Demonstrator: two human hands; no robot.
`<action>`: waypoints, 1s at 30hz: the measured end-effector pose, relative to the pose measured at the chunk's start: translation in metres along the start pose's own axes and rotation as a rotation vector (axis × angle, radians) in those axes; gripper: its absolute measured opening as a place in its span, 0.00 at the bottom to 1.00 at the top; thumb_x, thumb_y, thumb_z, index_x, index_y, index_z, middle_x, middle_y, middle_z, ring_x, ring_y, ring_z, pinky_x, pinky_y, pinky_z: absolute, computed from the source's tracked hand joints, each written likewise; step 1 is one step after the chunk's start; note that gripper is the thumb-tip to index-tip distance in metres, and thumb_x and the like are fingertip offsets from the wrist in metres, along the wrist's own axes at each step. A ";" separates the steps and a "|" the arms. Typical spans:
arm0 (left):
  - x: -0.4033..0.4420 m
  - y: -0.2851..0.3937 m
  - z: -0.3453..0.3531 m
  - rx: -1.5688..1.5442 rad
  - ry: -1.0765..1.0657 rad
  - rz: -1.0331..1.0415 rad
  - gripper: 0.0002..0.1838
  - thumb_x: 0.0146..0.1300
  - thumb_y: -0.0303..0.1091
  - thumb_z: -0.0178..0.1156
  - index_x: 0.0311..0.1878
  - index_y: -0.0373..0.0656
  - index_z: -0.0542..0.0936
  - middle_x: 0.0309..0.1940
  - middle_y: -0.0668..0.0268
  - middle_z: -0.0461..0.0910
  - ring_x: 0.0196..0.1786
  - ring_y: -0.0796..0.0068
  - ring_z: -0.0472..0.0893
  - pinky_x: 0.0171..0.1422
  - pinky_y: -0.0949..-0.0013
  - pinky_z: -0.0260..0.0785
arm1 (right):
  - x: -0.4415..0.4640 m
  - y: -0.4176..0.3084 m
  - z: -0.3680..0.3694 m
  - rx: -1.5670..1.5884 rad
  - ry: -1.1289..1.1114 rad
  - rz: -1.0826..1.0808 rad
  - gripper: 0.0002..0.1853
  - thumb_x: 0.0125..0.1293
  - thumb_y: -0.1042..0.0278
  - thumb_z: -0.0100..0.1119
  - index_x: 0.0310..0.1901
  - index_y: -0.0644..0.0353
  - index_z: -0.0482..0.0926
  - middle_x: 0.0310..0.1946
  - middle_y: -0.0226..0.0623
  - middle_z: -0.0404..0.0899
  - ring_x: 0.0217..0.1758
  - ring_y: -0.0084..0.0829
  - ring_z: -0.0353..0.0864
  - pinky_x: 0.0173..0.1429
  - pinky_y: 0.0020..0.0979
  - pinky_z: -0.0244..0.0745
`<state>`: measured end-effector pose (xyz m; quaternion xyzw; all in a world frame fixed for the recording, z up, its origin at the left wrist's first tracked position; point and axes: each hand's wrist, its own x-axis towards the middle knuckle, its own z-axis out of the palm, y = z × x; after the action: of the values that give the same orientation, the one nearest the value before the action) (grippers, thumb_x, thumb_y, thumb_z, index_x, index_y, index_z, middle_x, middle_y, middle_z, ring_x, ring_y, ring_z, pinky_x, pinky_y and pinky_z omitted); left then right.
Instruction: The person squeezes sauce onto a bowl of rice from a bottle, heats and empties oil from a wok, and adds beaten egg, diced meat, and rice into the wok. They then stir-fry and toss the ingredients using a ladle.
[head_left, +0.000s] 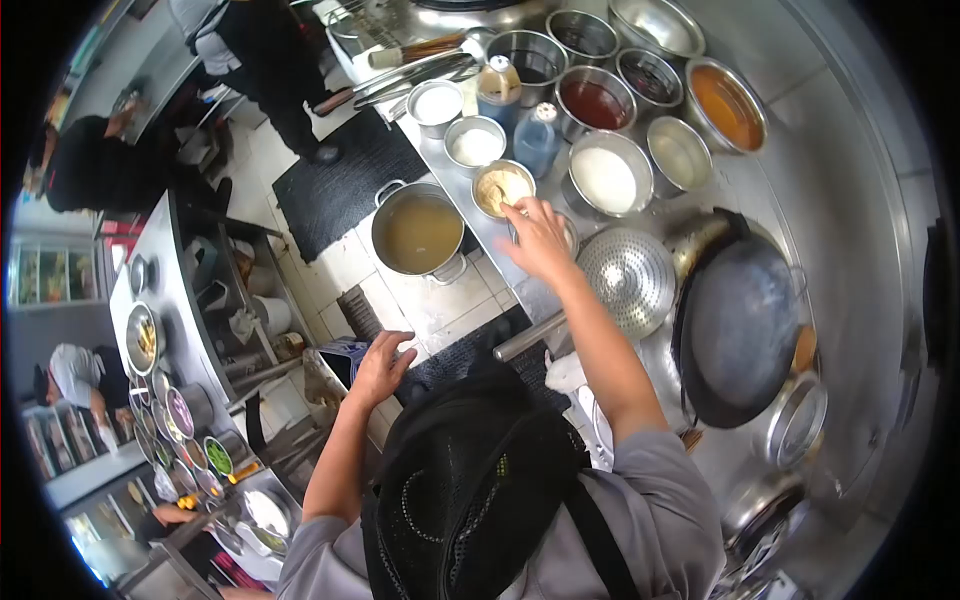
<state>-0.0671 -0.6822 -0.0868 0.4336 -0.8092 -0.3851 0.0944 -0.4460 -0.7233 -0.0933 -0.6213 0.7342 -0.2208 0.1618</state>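
Black cap (455, 480): bottom centre of the frame, closest to view.
Left hand (380, 370): left of centre, raised in the air, fingers loosely parted.
Right hand (541, 238): just above centre, fingertips at the lower rim of the tan-powder bowl; whether they pinch anything, I cannot tell.
Tan-powder bowl (514, 181): upper centre, along the edge of the steel bench (538, 297).
Perforated ladle (628, 283): right of centre, its handle reaching lower left.
Wok (745, 330): right side, beside the ladle.
Squeeze bottle (537, 145): upper centre, just past the powder.
Stockpot (420, 234): on the tiled floor, cloudy liquid inside.
Standing co-worker (275, 75): upper left.
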 end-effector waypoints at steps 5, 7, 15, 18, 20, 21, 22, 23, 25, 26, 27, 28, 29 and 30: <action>-0.028 -0.022 0.007 0.001 0.121 -0.137 0.17 0.73 0.35 0.65 0.60 0.38 0.81 0.54 0.51 0.81 0.57 0.49 0.82 0.59 0.58 0.77 | 0.021 0.049 -0.075 0.123 -0.127 0.041 0.58 0.51 0.43 0.82 0.81 0.50 0.61 0.79 0.47 0.62 0.81 0.54 0.59 0.80 0.62 0.53; -0.037 -0.020 0.007 -0.014 0.161 -0.176 0.18 0.73 0.35 0.65 0.60 0.38 0.81 0.54 0.50 0.82 0.58 0.49 0.82 0.62 0.57 0.75 | 0.055 0.059 -0.073 0.066 0.106 0.081 0.61 0.52 0.46 0.82 0.83 0.53 0.55 0.79 0.53 0.62 0.83 0.51 0.59 0.82 0.63 0.47; -0.124 -0.041 0.041 -0.019 0.335 -0.458 0.19 0.74 0.40 0.63 0.61 0.38 0.81 0.54 0.52 0.82 0.61 0.49 0.81 0.66 0.54 0.73 | 0.130 0.095 -0.014 0.494 0.101 -0.049 0.39 0.53 0.60 0.85 0.63 0.72 0.78 0.58 0.51 0.85 0.58 0.44 0.86 0.67 0.43 0.78; -0.160 -0.039 0.050 -0.112 0.472 -0.530 0.19 0.75 0.41 0.62 0.62 0.39 0.81 0.56 0.50 0.82 0.62 0.47 0.80 0.67 0.54 0.73 | 0.150 0.109 -0.003 0.409 0.148 -0.203 0.45 0.55 0.54 0.85 0.68 0.69 0.73 0.65 0.49 0.81 0.65 0.41 0.81 0.71 0.45 0.73; -0.186 -0.040 0.049 -0.161 0.551 -0.558 0.19 0.75 0.41 0.61 0.61 0.40 0.81 0.56 0.50 0.82 0.62 0.47 0.80 0.68 0.54 0.72 | 0.147 0.089 -0.009 -0.022 0.261 -0.086 0.51 0.52 0.38 0.81 0.70 0.64 0.73 0.66 0.46 0.81 0.65 0.47 0.82 0.72 0.48 0.70; -0.195 -0.040 0.050 -0.154 0.590 -0.593 0.18 0.75 0.40 0.61 0.61 0.40 0.81 0.56 0.50 0.82 0.62 0.50 0.81 0.67 0.54 0.73 | 0.144 0.088 -0.011 -0.247 0.336 -0.039 0.52 0.52 0.32 0.79 0.71 0.62 0.74 0.66 0.45 0.81 0.65 0.49 0.82 0.73 0.48 0.69; -0.203 -0.041 0.055 -0.151 0.623 -0.626 0.17 0.75 0.39 0.61 0.61 0.41 0.82 0.56 0.51 0.83 0.61 0.52 0.82 0.66 0.55 0.75 | 0.148 0.092 -0.014 -0.240 0.338 -0.060 0.52 0.52 0.32 0.79 0.71 0.62 0.74 0.66 0.45 0.81 0.65 0.49 0.82 0.73 0.48 0.69; -0.215 -0.045 0.058 -0.150 0.636 -0.633 0.17 0.75 0.39 0.61 0.61 0.41 0.82 0.56 0.51 0.83 0.61 0.52 0.82 0.66 0.55 0.75 | 0.152 0.097 -0.015 -0.200 0.285 0.009 0.53 0.52 0.29 0.78 0.71 0.61 0.74 0.66 0.45 0.81 0.65 0.50 0.82 0.73 0.48 0.68; -0.242 -0.056 0.070 -0.263 0.906 -0.724 0.15 0.74 0.38 0.62 0.57 0.40 0.84 0.52 0.53 0.85 0.57 0.54 0.85 0.64 0.57 0.77 | 0.153 0.104 -0.011 -0.156 0.229 0.077 0.54 0.51 0.27 0.76 0.71 0.60 0.74 0.66 0.44 0.82 0.65 0.51 0.82 0.73 0.48 0.68; -0.257 -0.060 0.069 -0.240 1.048 -0.778 0.13 0.74 0.36 0.63 0.55 0.40 0.85 0.50 0.54 0.87 0.54 0.58 0.86 0.61 0.60 0.78 | 0.152 0.103 -0.015 -0.143 0.272 0.081 0.53 0.51 0.27 0.76 0.70 0.61 0.75 0.65 0.45 0.82 0.65 0.51 0.82 0.73 0.48 0.68; -0.281 -0.089 0.079 -0.292 1.188 -0.832 0.12 0.74 0.35 0.63 0.54 0.40 0.85 0.48 0.57 0.87 0.51 0.63 0.86 0.59 0.62 0.78 | 0.150 0.098 -0.020 -0.129 0.318 0.085 0.53 0.52 0.27 0.76 0.70 0.61 0.76 0.64 0.45 0.83 0.64 0.52 0.82 0.73 0.48 0.68; -0.307 -0.112 0.084 -0.319 1.394 -0.838 0.10 0.74 0.34 0.62 0.52 0.40 0.85 0.42 0.60 0.87 0.45 0.69 0.86 0.53 0.64 0.79 | 0.150 0.096 -0.026 -0.146 0.411 0.032 0.54 0.51 0.26 0.76 0.69 0.62 0.76 0.61 0.47 0.85 0.63 0.52 0.83 0.70 0.48 0.71; -0.328 -0.108 0.065 -0.409 1.589 -0.874 0.09 0.75 0.34 0.61 0.50 0.39 0.84 0.36 0.64 0.85 0.38 0.75 0.84 0.46 0.66 0.78 | 0.153 0.096 -0.036 -0.148 0.416 0.029 0.54 0.51 0.26 0.76 0.69 0.62 0.76 0.61 0.47 0.85 0.63 0.52 0.83 0.70 0.48 0.71; -0.355 -0.107 0.047 -0.380 1.732 -0.925 0.10 0.76 0.35 0.60 0.50 0.39 0.83 0.33 0.65 0.84 0.35 0.76 0.82 0.42 0.67 0.77 | 0.157 0.096 -0.048 -0.156 0.459 0.026 0.54 0.50 0.25 0.76 0.68 0.63 0.77 0.60 0.49 0.85 0.62 0.52 0.84 0.69 0.48 0.72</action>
<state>0.1928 -0.4166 -0.1299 0.8147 -0.1382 -0.0581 0.5602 -0.5787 -0.8597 -0.0975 -0.5560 0.7744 -0.2968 -0.0552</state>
